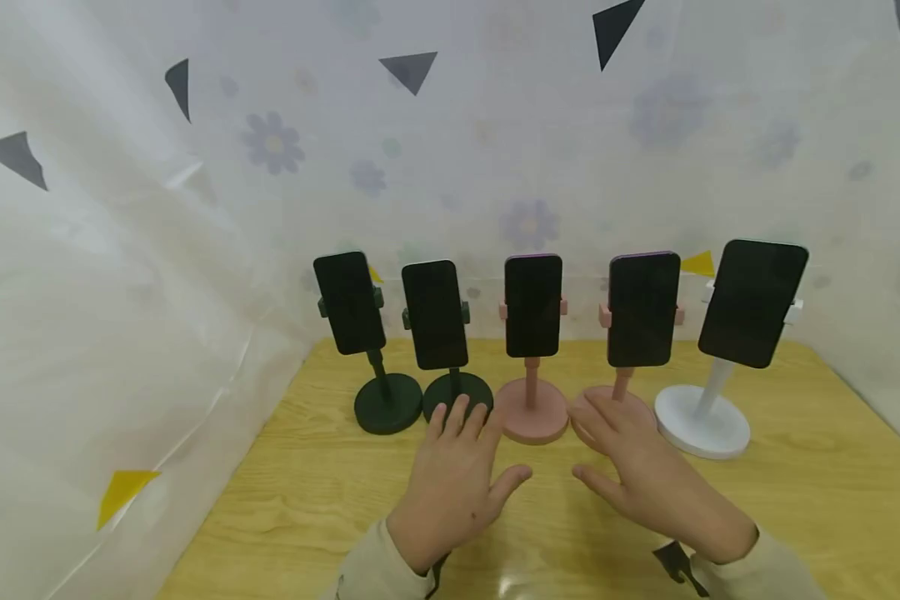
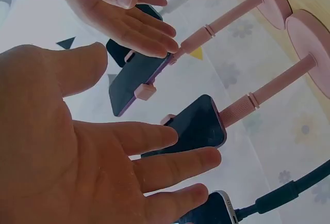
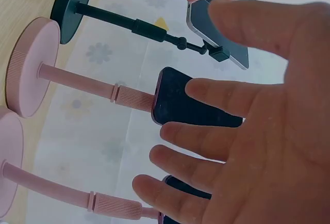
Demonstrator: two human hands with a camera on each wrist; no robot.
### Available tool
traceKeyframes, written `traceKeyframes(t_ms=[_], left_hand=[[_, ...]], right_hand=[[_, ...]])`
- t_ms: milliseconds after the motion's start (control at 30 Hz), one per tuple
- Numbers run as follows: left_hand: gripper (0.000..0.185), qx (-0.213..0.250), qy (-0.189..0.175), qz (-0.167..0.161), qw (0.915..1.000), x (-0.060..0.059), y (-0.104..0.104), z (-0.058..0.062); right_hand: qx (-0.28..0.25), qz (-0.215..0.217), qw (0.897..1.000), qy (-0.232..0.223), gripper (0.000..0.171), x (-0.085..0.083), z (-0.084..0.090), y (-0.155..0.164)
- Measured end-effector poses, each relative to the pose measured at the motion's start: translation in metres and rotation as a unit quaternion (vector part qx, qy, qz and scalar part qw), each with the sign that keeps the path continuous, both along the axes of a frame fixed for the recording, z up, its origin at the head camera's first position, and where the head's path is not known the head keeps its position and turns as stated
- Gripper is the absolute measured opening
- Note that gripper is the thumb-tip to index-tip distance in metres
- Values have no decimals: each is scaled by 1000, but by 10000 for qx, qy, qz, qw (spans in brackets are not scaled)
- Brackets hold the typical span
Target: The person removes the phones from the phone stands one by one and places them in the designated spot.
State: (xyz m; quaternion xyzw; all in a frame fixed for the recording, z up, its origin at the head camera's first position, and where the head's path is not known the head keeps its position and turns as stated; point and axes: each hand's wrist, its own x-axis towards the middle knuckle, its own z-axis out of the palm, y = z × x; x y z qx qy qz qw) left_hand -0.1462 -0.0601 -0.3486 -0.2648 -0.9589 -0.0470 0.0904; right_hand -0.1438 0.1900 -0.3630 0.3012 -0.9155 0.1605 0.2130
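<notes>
Head view: left hand [image 1: 456,492] and right hand [image 1: 648,471] are wide, holding nothing, near five phones [image 1: 533,307] on stands [image 1: 532,417] across the far worktop [image 1: 300,492]. No grab seems begun; grabbing one would need reaching farther.

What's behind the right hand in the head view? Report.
A pink phone stand: part of its stem and round base show. The right hand covers the rest of that base, plus some wood-grain tabletop.

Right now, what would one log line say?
left hand: grip empty | right hand: grip empty | five black-screened phones: on two dark-green round-based stands, two pink stands, one white stand
</notes>
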Motion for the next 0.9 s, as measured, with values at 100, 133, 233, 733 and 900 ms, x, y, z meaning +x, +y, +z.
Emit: traceKeyframes(t_ms=[100, 133, 233, 733, 900], left_hand=[[64, 148, 155, -169, 9996, -3, -5, -2], [61, 245, 264, -250, 9990, -5, -7, -4], [46, 732, 651, -434, 9942, -14, -18, -10], [25, 2286, 507, 346, 9716, -50, -83, -33], [21, 2476, 389, 399, 9673, -60, -93, -36]], right_hand=[[-131, 156, 9996, 172, 67, -1, -1, 0], [-158, 183, 9996, 163, 67, -1, -2, -1], [-148, 165, 9998, 24, 66, 0, -3, 0], [-980, 214, 9880, -1176, 46, 8, 1, -1], [-996, 165, 9891, -1069, 44, 7, 1, 1]])
